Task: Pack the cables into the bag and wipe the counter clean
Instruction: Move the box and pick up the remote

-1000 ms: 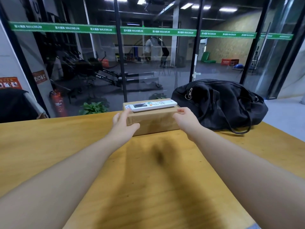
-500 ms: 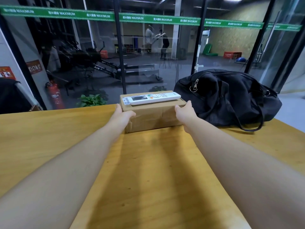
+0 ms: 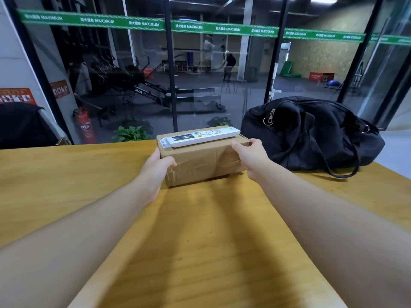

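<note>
Counter (image 3: 66,174) of yellow-toned wood fills the lower view, its far edge running along a glass wall (image 3: 133,74) framed by dark posts; a green band (image 3: 222,30) printed with white lettering crosses the glass high up; beyond it lies a dim gym floor with dark exercise machines, two distant figures, and a chipboard wall on the right. Red fire extinguisher (image 3: 83,125) stands at the foot of the left wall behind the counter, with a leafy green plant (image 3: 131,133) just beside it.

Cardboard box (image 3: 204,161) sits near the far edge of the counter, slightly left of centre; a white remote control (image 3: 204,136) lies flat along its top, touching nothing else. Left hand (image 3: 155,167) holds the box's left end, thumb curled over the near top corner, the other fingers hidden behind the box; right hand (image 3: 250,154) holds the right end, thumb on the top edge and fingers wrapped round the side. Whether the box is lifted or resting I cannot tell.

Black bag (image 3: 311,134) lies on the counter just beside the box on the right, zipper pull hanging at its left end, one strap looping onto the wood; whether it is open I cannot tell. No cables show.

Wood lies bare to the left of the box and across the near span between the forearms; on the right the counter's edge slopes off just past the bag.
</note>
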The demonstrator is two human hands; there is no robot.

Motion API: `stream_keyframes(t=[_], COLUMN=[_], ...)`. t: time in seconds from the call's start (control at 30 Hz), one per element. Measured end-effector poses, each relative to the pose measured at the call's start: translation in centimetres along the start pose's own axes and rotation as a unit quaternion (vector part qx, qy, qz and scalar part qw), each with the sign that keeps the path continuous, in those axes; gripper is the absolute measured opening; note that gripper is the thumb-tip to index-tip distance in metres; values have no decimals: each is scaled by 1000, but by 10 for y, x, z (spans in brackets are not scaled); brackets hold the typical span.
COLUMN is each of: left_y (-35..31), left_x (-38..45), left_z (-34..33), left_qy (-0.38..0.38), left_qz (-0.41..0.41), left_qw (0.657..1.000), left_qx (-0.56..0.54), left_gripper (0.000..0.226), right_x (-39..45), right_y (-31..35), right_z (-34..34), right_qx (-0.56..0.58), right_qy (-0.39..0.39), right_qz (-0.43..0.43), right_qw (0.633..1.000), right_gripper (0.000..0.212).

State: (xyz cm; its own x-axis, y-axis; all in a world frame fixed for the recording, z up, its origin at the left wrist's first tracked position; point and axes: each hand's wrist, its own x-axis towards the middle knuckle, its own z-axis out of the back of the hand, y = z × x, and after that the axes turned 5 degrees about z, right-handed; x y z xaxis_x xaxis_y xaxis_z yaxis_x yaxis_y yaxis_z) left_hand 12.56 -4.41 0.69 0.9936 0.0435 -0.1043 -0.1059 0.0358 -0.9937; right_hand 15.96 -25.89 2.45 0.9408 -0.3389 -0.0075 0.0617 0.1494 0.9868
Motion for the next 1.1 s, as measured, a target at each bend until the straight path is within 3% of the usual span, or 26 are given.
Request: stream_keyframes(t=[0.07, 0.27, 0.53, 0.67, 0.9, 1.1], left_y=[2, 11, 21, 28, 47, 61], left_x=[-12, -60, -142, -186, -242, -276], left_z=[12, 52, 109, 130, 144, 153], left_qy=[0, -4, -10, -30, -41, -15], left_qz=[-3, 3, 8, 35, 2, -8], left_qw=[1000, 1000, 999, 996, 988, 988], left_qx=[2, 6, 45, 74, 147, 153], left_gripper=[56, 86, 98, 105, 82, 86], right_x=[-12, -53, -106, -131, -163, -175], right_y=[3, 11, 13, 15, 20, 19], right_z=[-5, -27, -73, -99, -127, -143], right_qx=[4, 21, 26, 31, 30, 18], right_qy=[11, 35, 94, 130, 184, 223], right_qz=[4, 19, 15, 11, -10, 1], right_qw=[1000, 999, 995, 991, 983, 975], right_gripper=[68, 69, 67, 78, 86, 95])
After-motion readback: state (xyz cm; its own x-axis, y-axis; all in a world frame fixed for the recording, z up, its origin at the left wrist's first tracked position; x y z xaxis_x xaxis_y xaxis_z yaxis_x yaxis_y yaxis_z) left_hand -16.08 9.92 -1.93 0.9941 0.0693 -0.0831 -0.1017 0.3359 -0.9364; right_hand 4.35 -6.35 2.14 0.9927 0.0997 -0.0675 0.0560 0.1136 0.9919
